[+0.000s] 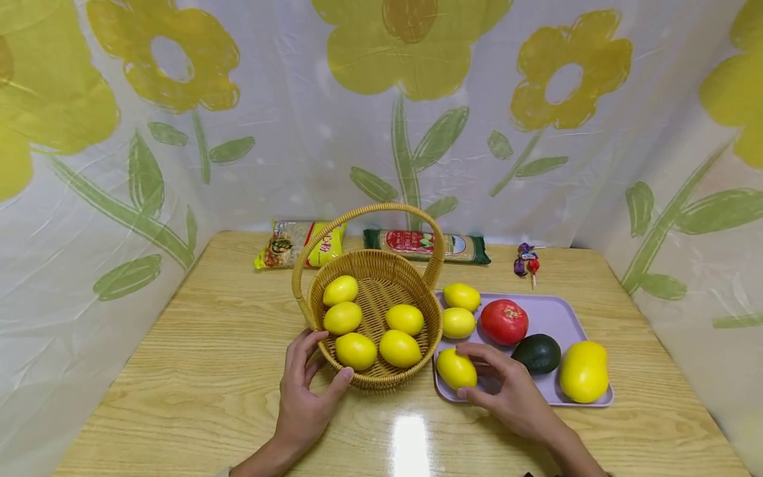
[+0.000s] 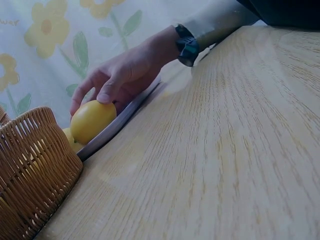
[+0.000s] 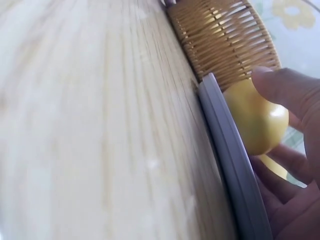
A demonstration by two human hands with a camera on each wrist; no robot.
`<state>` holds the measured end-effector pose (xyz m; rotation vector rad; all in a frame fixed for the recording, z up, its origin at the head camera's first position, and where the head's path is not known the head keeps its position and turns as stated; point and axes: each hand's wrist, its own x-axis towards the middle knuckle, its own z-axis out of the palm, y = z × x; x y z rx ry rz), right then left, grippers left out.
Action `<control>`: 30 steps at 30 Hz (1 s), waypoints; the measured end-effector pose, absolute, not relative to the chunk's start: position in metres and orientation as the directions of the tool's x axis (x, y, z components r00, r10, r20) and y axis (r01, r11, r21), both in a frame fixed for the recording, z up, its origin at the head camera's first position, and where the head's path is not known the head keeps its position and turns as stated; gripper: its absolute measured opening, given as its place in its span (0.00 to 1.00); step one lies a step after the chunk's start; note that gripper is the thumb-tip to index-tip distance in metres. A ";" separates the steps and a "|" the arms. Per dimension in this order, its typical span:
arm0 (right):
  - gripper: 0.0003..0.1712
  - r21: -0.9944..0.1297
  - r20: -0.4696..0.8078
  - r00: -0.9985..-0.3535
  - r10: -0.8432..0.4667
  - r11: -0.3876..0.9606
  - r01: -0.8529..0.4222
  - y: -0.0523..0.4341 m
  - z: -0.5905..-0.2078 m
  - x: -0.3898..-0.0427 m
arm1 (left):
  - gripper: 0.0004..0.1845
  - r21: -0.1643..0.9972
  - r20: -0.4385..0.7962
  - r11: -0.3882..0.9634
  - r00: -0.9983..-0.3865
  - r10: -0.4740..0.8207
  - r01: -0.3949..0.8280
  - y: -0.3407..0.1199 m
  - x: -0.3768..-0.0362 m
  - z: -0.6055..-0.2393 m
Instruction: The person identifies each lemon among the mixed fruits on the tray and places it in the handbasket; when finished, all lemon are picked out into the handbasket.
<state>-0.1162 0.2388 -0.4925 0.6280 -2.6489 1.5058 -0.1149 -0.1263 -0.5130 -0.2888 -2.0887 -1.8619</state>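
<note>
A wicker basket with a tall hoop handle stands mid-table, several yellow lemons lying inside. My left hand holds its left front side, thumb and index finger at the rim. To the right is a lilac tray. At the tray's near left corner my right hand pinches a lemon between thumb and fingers; the right wrist view shows the thumb on this lemon. Two more lemons lie behind it, beside a red tomato-like fruit, a dark green avocado and a larger yellow fruit.
Along the back edge lie a yellow food packet and a long red-and-green packet. Several wrapped lollipops are at the back right. A flower-printed curtain encloses the wooden table at the back and sides.
</note>
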 end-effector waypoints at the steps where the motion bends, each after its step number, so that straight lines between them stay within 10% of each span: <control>1: 0.34 -0.819 0.219 -0.920 -0.324 0.451 -0.354 0.238 -0.493 -0.116 | 0.34 0.924 0.370 0.126 -0.927 -0.065 0.361 -0.126 -0.115 -0.513; 22: 0.30 -0.851 0.168 -0.961 -0.221 0.460 -0.254 0.247 -0.474 -0.113 | 0.35 0.927 0.362 0.136 -0.930 -0.069 0.351 -0.126 -0.115 -0.515; 30: 0.29 -0.824 0.230 -0.893 -0.386 0.411 -0.390 0.245 -0.429 -0.124 | 0.34 0.928 0.358 0.139 -0.931 -0.070 0.346 -0.125 -0.115 -0.514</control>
